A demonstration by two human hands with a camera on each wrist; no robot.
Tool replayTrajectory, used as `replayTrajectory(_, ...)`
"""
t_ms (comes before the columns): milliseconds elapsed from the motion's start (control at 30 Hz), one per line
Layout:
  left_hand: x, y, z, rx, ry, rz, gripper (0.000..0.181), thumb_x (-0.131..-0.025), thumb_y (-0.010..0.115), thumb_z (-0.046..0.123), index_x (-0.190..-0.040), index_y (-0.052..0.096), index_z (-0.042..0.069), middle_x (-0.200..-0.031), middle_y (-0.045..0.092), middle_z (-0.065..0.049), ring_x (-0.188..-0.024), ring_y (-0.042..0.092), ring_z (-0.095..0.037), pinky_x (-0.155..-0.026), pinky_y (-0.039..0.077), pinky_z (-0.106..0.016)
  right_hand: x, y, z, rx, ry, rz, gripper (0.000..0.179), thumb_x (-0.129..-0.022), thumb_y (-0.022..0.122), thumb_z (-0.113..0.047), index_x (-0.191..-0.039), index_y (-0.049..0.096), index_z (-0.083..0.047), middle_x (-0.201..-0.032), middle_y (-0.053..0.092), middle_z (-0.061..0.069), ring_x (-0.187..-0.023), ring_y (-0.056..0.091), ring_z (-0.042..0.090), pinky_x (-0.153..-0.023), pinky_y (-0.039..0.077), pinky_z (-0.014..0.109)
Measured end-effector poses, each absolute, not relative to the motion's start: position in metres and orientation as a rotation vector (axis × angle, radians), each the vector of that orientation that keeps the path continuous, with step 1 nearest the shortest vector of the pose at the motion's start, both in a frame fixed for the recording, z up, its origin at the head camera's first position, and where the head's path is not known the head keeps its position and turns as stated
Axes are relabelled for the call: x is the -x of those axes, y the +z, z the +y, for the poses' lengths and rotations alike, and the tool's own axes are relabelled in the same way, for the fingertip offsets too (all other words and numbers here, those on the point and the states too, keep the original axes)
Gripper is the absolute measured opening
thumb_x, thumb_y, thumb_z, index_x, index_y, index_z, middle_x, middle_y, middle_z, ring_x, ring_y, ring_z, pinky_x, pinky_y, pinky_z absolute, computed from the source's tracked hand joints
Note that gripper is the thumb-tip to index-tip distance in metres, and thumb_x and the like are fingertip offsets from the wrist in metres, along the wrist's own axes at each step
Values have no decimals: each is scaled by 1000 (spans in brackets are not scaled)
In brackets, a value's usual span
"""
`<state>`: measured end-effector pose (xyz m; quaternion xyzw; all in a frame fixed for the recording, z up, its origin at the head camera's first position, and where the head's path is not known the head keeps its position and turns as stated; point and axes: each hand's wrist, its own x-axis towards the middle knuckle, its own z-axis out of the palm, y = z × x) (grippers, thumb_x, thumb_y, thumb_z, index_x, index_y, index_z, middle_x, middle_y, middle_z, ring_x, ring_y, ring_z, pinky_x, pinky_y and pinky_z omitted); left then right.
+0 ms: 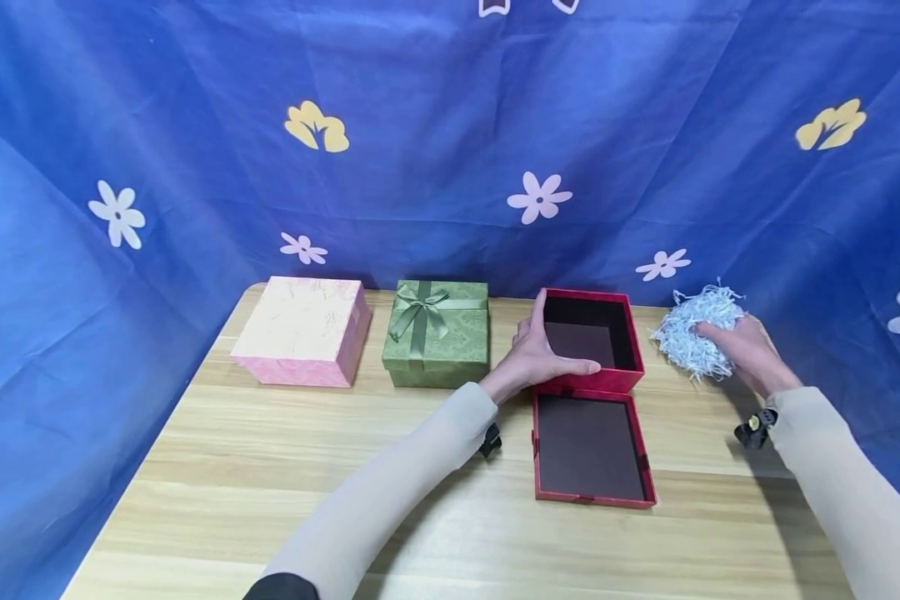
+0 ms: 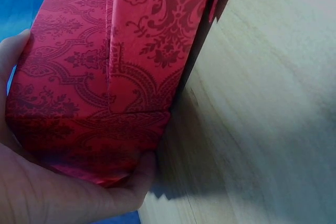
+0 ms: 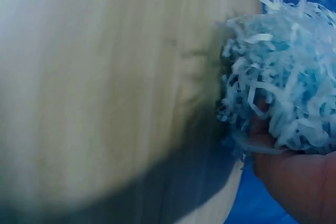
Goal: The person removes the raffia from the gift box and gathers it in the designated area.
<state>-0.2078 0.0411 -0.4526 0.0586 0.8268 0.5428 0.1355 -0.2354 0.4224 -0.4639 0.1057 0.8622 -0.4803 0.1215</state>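
A red gift box (image 1: 626, 383) stands at the back of the table, and its dark inside shows no contents. Its lid (image 1: 591, 447) lies directly in front of it, inner side up. My left hand (image 1: 534, 354) holds the box at its near left corner, thumb along the front and a finger up the left side. In the left wrist view the patterned red box (image 2: 63, 56) fills the space between thumb and fingers. To the right of the box, my right hand (image 1: 750, 354) grips a clump of pale blue shredded paper (image 1: 693, 329); the strands hide some fingertips.
Left of the red box stands a closed green gift box (image 1: 461, 333) with a ribbon bow. Farther left is a closed pink box (image 1: 300, 321). A blue flower-print cloth (image 1: 420, 167) hangs behind the wooden table (image 1: 270, 467).
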Motion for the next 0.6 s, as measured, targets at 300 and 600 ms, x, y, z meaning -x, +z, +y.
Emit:
replayTrajectory(300, 209, -452, 42, -182, 1565, 2387, 150, -69, 105, 48, -175, -2, 46, -175, 24, -18, -157, 31, -38, -119, 41, -58, 238, -482, 419, -266, -1422, 2535, 93, -109, 63, -46, -168, 17, 11, -167, 23, 38, -152, 28, 51, -123, 28, 67)
replayTrajectory(600, 207, -445, 39, -160, 1501, 2384, 149, -71, 103, 50, -174, -5, 48, -177, 21, -18, -158, 31, -41, -118, 42, -60, 237, -482, 415, -246, -1331, 2644, 119, -104, 71, -43, -168, -18, 2, -170, -8, 43, -157, 4, 61, -123, 15, 75)
